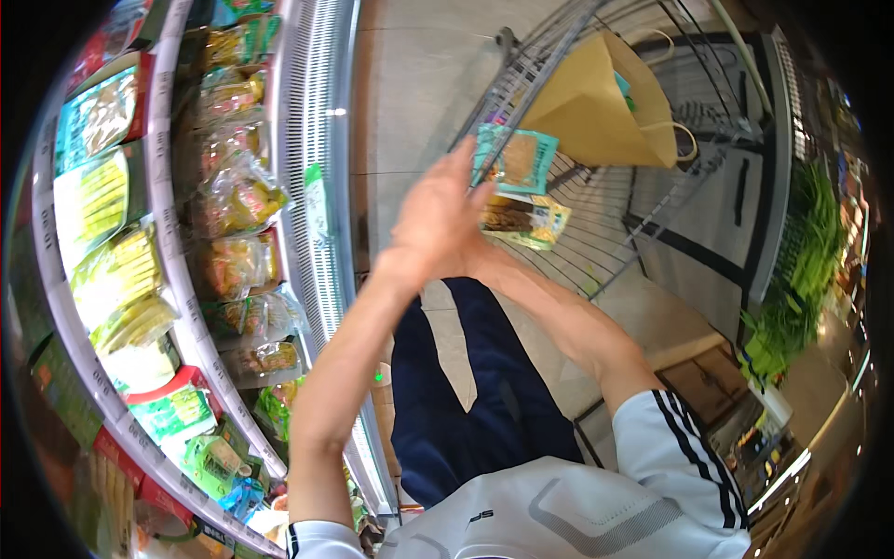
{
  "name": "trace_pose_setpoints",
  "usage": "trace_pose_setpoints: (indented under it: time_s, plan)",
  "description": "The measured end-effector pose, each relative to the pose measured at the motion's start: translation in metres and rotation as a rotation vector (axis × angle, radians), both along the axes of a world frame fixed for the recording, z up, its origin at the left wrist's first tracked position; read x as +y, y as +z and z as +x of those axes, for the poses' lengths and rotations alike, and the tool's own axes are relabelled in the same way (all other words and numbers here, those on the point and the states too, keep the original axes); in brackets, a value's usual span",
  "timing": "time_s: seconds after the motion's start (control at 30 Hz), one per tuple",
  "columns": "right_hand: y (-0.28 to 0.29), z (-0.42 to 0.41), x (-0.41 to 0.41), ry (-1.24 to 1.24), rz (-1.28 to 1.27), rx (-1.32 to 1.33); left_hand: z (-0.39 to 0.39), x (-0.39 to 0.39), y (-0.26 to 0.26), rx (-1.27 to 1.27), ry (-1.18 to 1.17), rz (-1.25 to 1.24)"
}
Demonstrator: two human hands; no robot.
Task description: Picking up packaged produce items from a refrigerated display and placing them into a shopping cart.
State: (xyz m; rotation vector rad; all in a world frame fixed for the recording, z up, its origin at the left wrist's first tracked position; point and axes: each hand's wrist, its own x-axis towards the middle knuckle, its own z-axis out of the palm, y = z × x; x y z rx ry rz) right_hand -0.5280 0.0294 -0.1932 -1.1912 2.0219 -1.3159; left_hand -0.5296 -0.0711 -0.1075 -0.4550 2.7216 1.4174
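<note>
My left hand (pixel 436 216) is raised over the near side of a wire shopping cart (pixel 513 105), its fingers pointing towards the cart's rim. My right hand (pixel 469 253) is mostly hidden beneath or behind it, so whether the hands touch or hold anything cannot be told. Just beyond the fingers, inside the cart, lie a turquoise food packet (pixel 524 161) with a see-through window and a yellow and brown packet (pixel 527 218). A brown paper bag (pixel 594 105) with twisted handles stands farther in the cart, with something turquoise and green showing inside.
On the left, a refrigerated display shelf (pixel 167 175) holds rows of wrapped food; a green and white packet (pixel 316 202) lies on its vent grille. Leafy green vegetables (pixel 796 272) are on a stand at the right. Tiled floor (pixel 405 105) shows between shelf and cart.
</note>
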Motion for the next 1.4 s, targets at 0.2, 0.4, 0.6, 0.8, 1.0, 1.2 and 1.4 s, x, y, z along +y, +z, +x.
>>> trace_pose_setpoints:
  time_s: [0.2, 0.4, 0.6, 0.8, 1.0, 1.2, 1.4]
  plan:
    - [-0.001, 0.002, 0.017, 0.290, 0.284, 0.150, -0.031, 0.045, -0.077, -0.406, -0.170, -0.092]
    - [0.065, 0.000, 0.034, 0.276, -0.031, 0.126, -0.010, 0.026, -0.065, -0.223, 0.038, -0.155]
    - [0.093, -0.047, 0.188, -0.428, 0.296, 0.601, -0.019, 0.002, -0.060, -0.146, 0.096, -0.159]
    - [0.051, -0.076, 0.257, -0.933, 0.385, 0.300, -0.016, -0.032, -0.068, -0.095, 0.056, -0.237]
    - [0.036, -0.084, 0.225, -1.181, 0.167, -0.071, -0.008, -0.030, -0.066, -0.107, 0.060, -0.275]
    - [0.033, -0.094, 0.220, -1.250, -0.027, -0.235, -0.005, -0.018, -0.068, -0.100, 0.065, -0.320]
    - [0.026, -0.101, 0.223, -1.216, 0.229, 0.066, -0.001, -0.008, -0.076, -0.084, 0.088, -0.311]
